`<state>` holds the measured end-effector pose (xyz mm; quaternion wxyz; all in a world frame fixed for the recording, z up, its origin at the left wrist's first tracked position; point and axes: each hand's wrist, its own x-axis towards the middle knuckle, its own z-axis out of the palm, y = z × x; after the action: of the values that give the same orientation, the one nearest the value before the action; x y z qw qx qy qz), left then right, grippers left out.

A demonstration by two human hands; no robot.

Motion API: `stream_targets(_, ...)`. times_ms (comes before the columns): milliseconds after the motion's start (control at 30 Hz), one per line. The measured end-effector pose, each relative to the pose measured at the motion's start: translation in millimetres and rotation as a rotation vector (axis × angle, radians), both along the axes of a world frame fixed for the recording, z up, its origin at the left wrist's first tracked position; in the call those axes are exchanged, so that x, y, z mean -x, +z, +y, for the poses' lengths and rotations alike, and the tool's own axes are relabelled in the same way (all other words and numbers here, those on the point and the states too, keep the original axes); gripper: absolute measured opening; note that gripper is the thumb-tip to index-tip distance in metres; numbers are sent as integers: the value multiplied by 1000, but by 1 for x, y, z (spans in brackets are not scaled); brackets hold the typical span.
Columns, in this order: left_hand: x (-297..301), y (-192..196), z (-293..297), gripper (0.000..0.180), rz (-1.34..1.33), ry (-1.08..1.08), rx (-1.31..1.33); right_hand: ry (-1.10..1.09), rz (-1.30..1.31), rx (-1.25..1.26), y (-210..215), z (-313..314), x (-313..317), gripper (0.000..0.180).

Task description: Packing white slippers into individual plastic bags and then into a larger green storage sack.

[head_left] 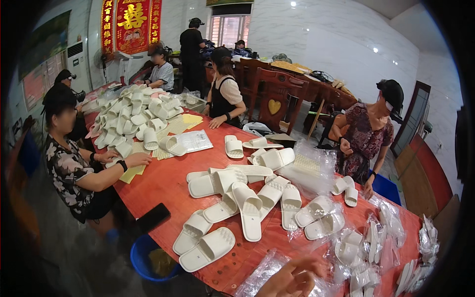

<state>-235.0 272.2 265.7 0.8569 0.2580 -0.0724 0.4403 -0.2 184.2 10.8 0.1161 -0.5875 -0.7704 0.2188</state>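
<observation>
At the lower edge my left hand [289, 279] is raised over the near side of the red table. Its fingers are bent and apart, slightly blurred, and I see nothing held in them. Clear plastic bags [264, 270] lie flat beside and beneath it. My right hand is out of the picture. Ahead of the hand lies a loose group of white slippers [247, 210], some overlapping. One pair of slippers [320, 218] rests together near more plastic. Bagged slippers [350, 247] sit just to the right of my hand.
A large heap of slippers [131, 116] covers the far left, beside yellow label sheets [185, 123]. Co-workers stand around the red table [158, 183]; one co-worker's hand [368, 188] is at the right edge. A black phone [153, 218] lies at the left edge above a blue bucket [143, 257].
</observation>
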Motion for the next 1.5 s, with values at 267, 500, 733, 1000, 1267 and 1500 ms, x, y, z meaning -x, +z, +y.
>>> stream_targets(267,-15,-172,-56,32,1046,425,-1135,106,-228,-126,13,11,4,78)
stream_targets(500,-5,-228,-54,40,1597,330,-1579,41,-156,-91,30,12,15,77)
stream_targets(733,-13,-254,-58,42,1663,388,-1609,45,-156,-89,34,14,18,79)
stream_targets(1000,-15,-252,-52,41,1642,416,-1592,18,11,18,53,18,10,80)
stream_targets(1267,-8,-236,-47,47,1617,341,-1551,-223,-397,-114,31,0,-46,71)
stream_targets(1500,-7,-244,-43,69,1618,302,-1628,-125,-285,-222,77,-31,-29,76)
